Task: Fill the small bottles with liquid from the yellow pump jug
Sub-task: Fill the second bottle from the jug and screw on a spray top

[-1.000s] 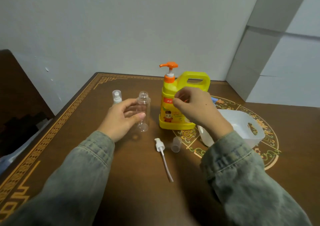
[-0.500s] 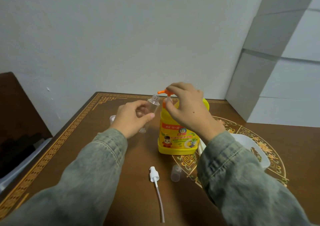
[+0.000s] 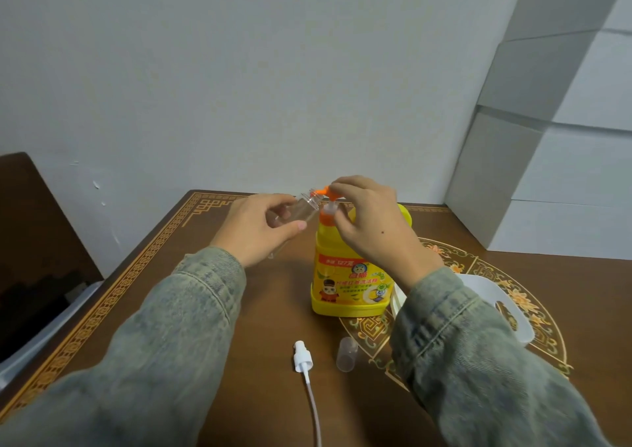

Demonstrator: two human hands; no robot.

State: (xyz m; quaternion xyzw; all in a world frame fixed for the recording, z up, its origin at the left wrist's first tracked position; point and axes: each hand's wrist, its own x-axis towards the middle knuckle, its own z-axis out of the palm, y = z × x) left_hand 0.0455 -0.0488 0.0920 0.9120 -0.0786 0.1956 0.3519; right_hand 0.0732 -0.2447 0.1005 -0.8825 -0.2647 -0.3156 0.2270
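The yellow pump jug (image 3: 349, 275) stands upright in the middle of the wooden table (image 3: 260, 309). My right hand (image 3: 372, 224) rests on top of its orange pump head (image 3: 323, 191), fingers curled over it. My left hand (image 3: 256, 227) grips a small clear bottle (image 3: 306, 207), tilted, with its open mouth at the pump's spout. A white spray-pump top with a long tube (image 3: 303, 361) and a small clear cap (image 3: 346, 354) lie on the table in front of the jug.
A white plastic basket (image 3: 513, 309) sits to the right of the jug, partly behind my right sleeve. Grey-white boxes (image 3: 547, 138) are stacked at the back right. A dark chair (image 3: 30, 241) stands off the table's left edge.
My left hand lifted the clear bottle off the table and tilted its mouth to the spout. My right hand rose from the jug's front to the pump head. The camera tilted upward.
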